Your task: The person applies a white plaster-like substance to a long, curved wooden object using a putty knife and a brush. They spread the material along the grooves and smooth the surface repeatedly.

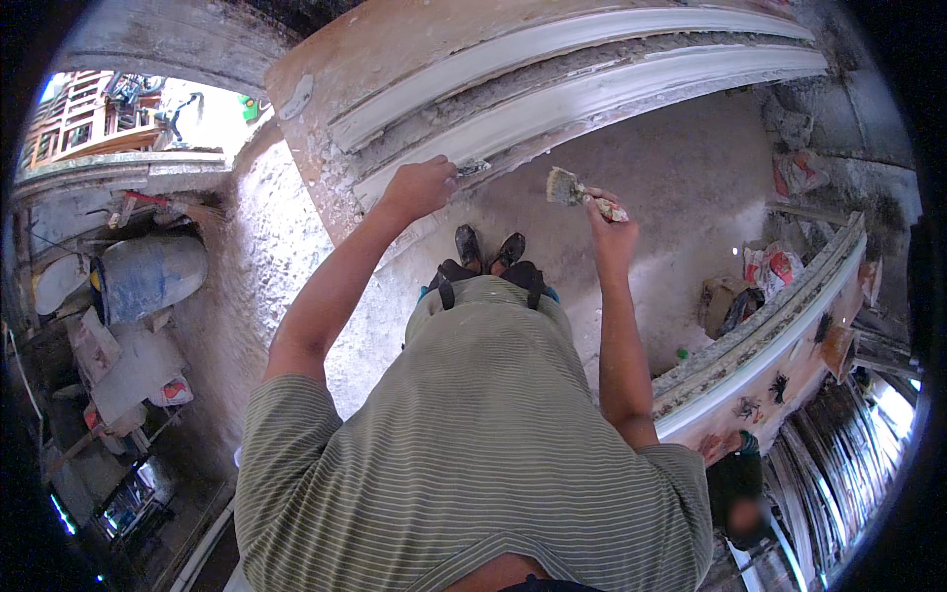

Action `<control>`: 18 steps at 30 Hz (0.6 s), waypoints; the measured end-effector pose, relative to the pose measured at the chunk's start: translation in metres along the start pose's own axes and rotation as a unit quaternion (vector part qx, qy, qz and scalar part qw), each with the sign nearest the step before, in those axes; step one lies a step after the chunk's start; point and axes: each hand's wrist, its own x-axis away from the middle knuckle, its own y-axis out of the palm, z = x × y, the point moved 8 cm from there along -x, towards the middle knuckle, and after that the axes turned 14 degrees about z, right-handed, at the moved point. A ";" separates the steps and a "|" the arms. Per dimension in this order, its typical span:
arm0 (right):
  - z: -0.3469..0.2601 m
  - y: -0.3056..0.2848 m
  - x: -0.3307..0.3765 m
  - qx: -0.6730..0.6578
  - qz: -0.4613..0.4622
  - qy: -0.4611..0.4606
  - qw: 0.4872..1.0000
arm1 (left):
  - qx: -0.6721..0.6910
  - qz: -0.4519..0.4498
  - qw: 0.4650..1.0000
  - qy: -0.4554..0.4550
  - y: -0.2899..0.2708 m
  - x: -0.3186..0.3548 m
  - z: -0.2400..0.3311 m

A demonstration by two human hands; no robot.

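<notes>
My left hand point(422, 187) is closed on a small flat tool; its smeared grey blade point(473, 168) sticks out to the right, but its exact kind is unclear. It is at the near edge of a long white plaster moulding point(592, 104) on the bench ahead. My right hand point(614, 219) grips a paintbrush point(564, 186) by its stained handle. The pale bristles point left and hang over the floor, apart from the moulding. A second white moulding point(533, 57) runs behind the first one.
On the right, another bench carries a long moulding point(760, 340); a person point(742, 483) is beside it. Beneath it lie bags point(772, 266). A blue drum point(155, 278) and scrap boards point(133, 370) stand left. Rough white ground point(286, 222) adjoins the bench's left end.
</notes>
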 end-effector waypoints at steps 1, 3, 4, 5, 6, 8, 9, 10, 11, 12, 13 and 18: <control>0.002 0.000 -0.001 -0.014 0.000 0.009 1.000 | -0.009 -0.008 1.000 -0.002 -0.001 -0.005 0.003; 0.007 0.005 -0.001 -0.040 -0.007 0.031 0.999 | 0.024 0.045 0.998 -0.023 -0.003 0.021 -0.025; 0.011 0.008 0.000 -0.048 -0.013 0.042 0.998 | 0.040 0.070 0.996 -0.029 -0.006 0.039 -0.042; 0.018 0.012 0.003 -0.055 -0.016 0.053 0.997 | 0.083 0.049 0.989 -0.109 -0.007 0.057 -0.062; 0.032 0.019 0.005 -0.051 -0.025 0.083 0.995 | 0.123 0.026 0.974 -0.188 -0.008 0.080 -0.080; 0.064 0.041 0.012 -0.044 -0.046 0.145 0.987 | 0.152 0.030 0.966 -0.208 -0.013 0.127 -0.101; 0.077 0.054 0.020 -0.076 -0.049 0.162 0.983 | 0.161 0.044 0.952 -0.257 -0.016 0.138 -0.098; 0.086 0.073 0.031 -0.109 -0.058 0.176 0.977 | 0.166 0.061 0.954 -0.241 -0.015 0.141 -0.095; 0.087 0.090 0.039 -0.139 -0.068 0.189 0.970 | 0.173 0.079 0.955 -0.225 -0.011 0.140 -0.094; 0.085 0.103 0.046 -0.139 -0.073 0.216 0.964 | 0.122 0.088 0.966 -0.212 -0.011 0.125 -0.080; 0.082 0.117 0.053 -0.139 -0.079 0.244 0.957 | 0.127 0.090 0.969 -0.192 -0.002 0.104 -0.069; 0.066 0.151 0.040 -0.137 -0.050 0.281 0.949 | 0.138 0.110 0.964 -0.199 0.045 0.007 -0.011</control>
